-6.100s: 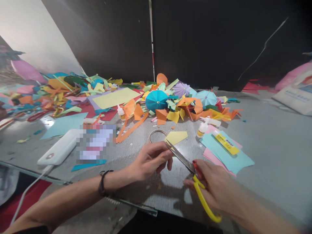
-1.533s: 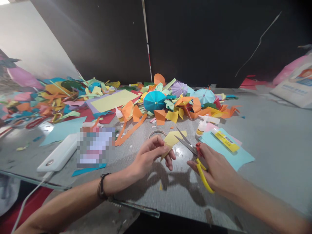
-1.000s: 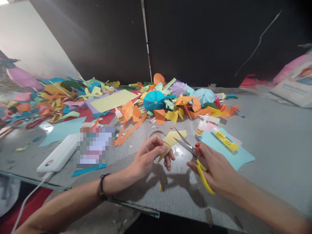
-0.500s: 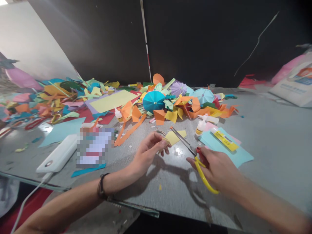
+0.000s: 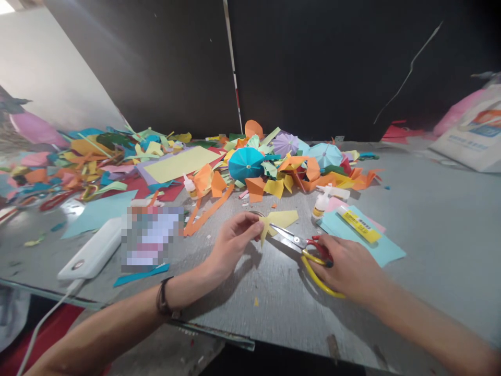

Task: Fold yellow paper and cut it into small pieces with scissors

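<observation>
Left hand: left hand [image 5: 235, 245], fingers and thumb together, pinching a pale yellow paper piece [image 5: 281, 221] by its left end and lifting it slightly off the tabletop.
Right hand: right hand [image 5: 346, 266], fingers closed around the handles of steel scissors with yellow and red plastic handles [image 5: 288, 237].
Scissors: blades point left, look nearly closed, tips right at the lower edge of the yellow paper piece; cannot tell if they are cutting it.
Task thing location: yellow paper piece is between both hands, above the middle of the grey tabletop [image 5: 430, 219], toward the front edge.
Near the hands: thin round metal ring [image 5: 256, 213] partly behind the left fingers; light blue paper sheet [image 5: 362, 245] over pink paper [image 5: 332, 204] right of the scissors, with a yellow glue stick [image 5: 360, 227] on top; white glue bottle [image 5: 321, 205] just behind.
Back of tabletop: large heap of coloured paper scraps [image 5: 117, 156], with a teal paper umbrella [image 5: 245, 164], lilac paper umbrella [image 5: 285, 144] and pale blue paper umbrella [image 5: 324, 155].
Left side of tabletop: white power bank [image 5: 91, 248] with white cable [image 5: 47, 324] running over the front edge; pixelated blurred patch [image 5: 151, 235] beside it, contents cannot tell.
Left wrist: dark cord bracelet [image 5: 161, 295].
</observation>
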`<state>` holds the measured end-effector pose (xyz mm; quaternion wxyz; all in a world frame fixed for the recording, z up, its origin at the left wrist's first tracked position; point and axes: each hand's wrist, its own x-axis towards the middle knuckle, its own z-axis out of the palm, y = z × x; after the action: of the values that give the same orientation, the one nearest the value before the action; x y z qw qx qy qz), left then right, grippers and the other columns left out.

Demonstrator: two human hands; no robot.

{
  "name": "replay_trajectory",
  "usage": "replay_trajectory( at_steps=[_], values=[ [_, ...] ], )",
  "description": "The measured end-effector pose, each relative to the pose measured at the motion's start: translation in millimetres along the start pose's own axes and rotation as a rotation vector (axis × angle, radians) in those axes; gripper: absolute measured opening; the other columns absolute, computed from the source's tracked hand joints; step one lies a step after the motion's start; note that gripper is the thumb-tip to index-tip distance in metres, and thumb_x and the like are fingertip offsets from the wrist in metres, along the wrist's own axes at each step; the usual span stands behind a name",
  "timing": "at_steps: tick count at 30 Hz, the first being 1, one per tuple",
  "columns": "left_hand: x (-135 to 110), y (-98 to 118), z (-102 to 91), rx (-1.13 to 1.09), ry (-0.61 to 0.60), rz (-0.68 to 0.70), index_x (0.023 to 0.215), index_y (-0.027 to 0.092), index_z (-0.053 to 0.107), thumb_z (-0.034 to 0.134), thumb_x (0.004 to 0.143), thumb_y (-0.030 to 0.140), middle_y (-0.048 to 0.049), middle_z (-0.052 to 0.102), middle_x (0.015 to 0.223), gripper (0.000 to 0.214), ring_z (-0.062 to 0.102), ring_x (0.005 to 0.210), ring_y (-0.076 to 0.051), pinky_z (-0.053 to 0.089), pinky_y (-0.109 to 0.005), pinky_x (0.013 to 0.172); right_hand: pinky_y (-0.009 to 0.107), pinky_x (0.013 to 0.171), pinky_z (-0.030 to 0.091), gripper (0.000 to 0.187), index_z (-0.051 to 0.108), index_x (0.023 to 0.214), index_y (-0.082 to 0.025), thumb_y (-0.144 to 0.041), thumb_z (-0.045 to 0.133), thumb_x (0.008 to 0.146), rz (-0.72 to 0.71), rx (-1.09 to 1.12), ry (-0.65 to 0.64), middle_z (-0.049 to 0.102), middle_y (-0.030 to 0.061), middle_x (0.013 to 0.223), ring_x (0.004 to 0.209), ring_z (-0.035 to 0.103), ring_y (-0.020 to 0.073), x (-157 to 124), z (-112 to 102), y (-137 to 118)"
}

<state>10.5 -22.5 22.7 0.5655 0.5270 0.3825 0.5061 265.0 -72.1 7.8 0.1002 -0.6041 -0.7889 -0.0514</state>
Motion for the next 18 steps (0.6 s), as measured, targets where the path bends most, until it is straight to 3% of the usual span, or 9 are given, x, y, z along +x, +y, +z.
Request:
replay_trajectory(
  at_steps=[5,10,14,18],
  values=[
    [-1,0,0.7,-0.002,0.006,-0.001,0.087,0.019,0.07,0.076,0.086,0.028,0.0003,0.064,0.08,0.011,0.056,0.071,-0.011,0.046,-0.025,0.068,0.033,0.055,0.038,0.027,0.068,0.088,-0.017,-0.044,0.067,0.09,-0.033,-0.03,-0.125,0.073,0.0102,0.078,0.067,0.071,0.0288,-1,-12,1],
    [-2,2,1.3,0.006,-0.006,-0.009,0.088,0.019,0.068,0.074,0.086,0.028,0.0012,0.062,0.076,0.011,0.054,0.07,-0.011,0.045,-0.025,0.067,0.033,0.049,0.034,0.03,0.062,0.075,-0.02,-0.044,0.066,0.091,0.112,-0.101,-0.184,0.069,0.009,0.066,0.062,0.069,0.0303,4,-15,6],
    [-4,3,1.3,0.02,-0.029,-0.021,0.088,0.02,0.067,0.074,0.086,0.028,0.0009,0.062,0.077,0.011,0.054,0.07,-0.011,0.044,-0.026,0.068,0.04,0.058,0.051,0.024,0.066,0.089,-0.017,-0.041,0.065,0.092,0.169,-0.023,-0.019,0.075,0.0129,0.081,0.076,0.075,0.0354,8,-2,15],
    [-3,2,0.6,0.018,-0.039,-0.046,0.089,0.02,0.066,0.075,0.085,0.029,0.0013,0.061,0.076,0.014,0.054,0.068,-0.011,0.044,-0.025,0.065,0.046,0.081,0.062,0.033,0.062,0.123,-0.017,-0.034,0.059,0.095,0.001,0.264,0.21,0.075,0.0156,0.117,0.103,0.075,0.0335,9,5,18]
  ],
)
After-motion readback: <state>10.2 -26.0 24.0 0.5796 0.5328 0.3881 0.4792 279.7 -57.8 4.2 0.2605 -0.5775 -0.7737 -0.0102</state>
